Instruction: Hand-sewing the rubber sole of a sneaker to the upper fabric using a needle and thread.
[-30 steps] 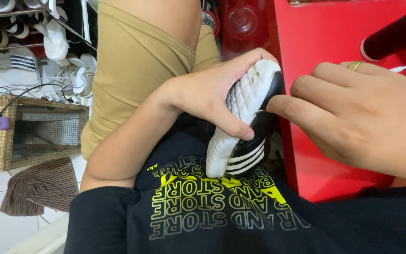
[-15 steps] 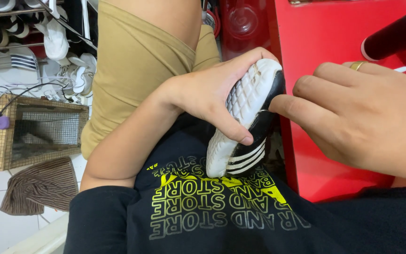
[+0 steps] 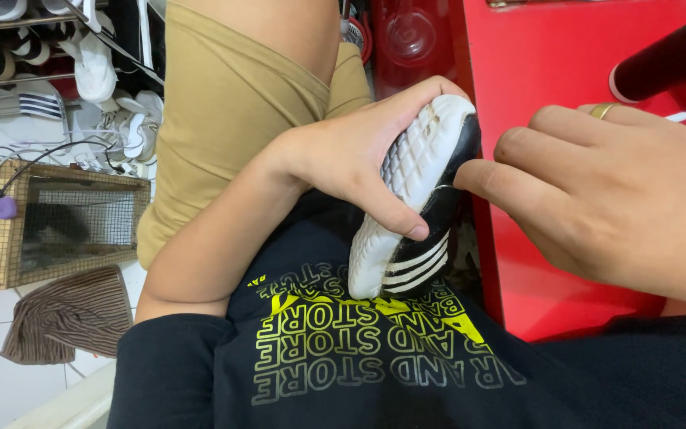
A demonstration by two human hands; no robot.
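The left hand (image 3: 351, 163) is wrapped around a small black sports shoe with white side stripes and a white quilted-pattern rubber sole (image 3: 410, 199), the thumb pressed across the sole and the other fingers curled behind the toe end, so the hand is closed firmly on it. The shoe stands nearly upright, sole turned toward the camera, its heel end resting on the black shirt with yellow-green lettering (image 3: 359, 349) at the person's lap, just beside the edge of the red-painted counter (image 3: 549, 95). The right hand (image 3: 621, 206) comes in from the right with its fingers bent and loosely bunched; the tip of the forefinger touches the black upper at the shoe's right side, near the toe, and the hand grips nothing (a gold ring (image 3: 603, 110) shows on one finger). A dark maroon cylinder with a white end (image 3: 664, 59) lies on the counter at the upper right, well apart from the shoe. Past the left forearm are tan shorts (image 3: 224, 103) over a bare leg. Farther left on the tiled floor sit a woven wicker crate with wire mesh sides (image 3: 57, 230), a crumpled brown striped cloth (image 3: 65, 322) just below it, and a shelf of white shoes (image 3: 89, 71) behind.
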